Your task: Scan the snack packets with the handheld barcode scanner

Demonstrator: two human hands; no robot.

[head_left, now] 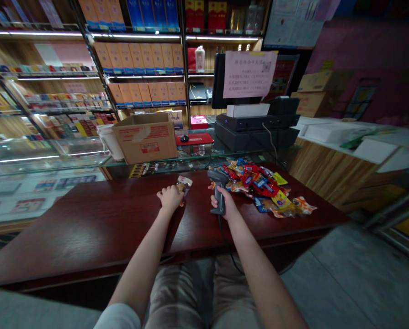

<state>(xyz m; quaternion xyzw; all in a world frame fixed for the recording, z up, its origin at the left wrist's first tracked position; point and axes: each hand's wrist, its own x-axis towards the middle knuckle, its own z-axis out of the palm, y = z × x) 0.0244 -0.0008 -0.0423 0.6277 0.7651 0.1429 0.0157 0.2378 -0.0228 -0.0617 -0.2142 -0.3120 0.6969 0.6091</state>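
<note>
Left hand (170, 198) lies palm-down, right hand (222, 203) curls closed

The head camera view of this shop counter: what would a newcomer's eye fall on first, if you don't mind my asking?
The heap of brightly coloured snack packets on the right of the dark red table stands out first. Just left of it, the right hand grips a dark handheld barcode scanner, while the left hand touches a single small packet. Beyond them, a cardboard box sits on the glass counter.

Dim, fisheye-warped, bright shelf lights (36, 33)
</note>
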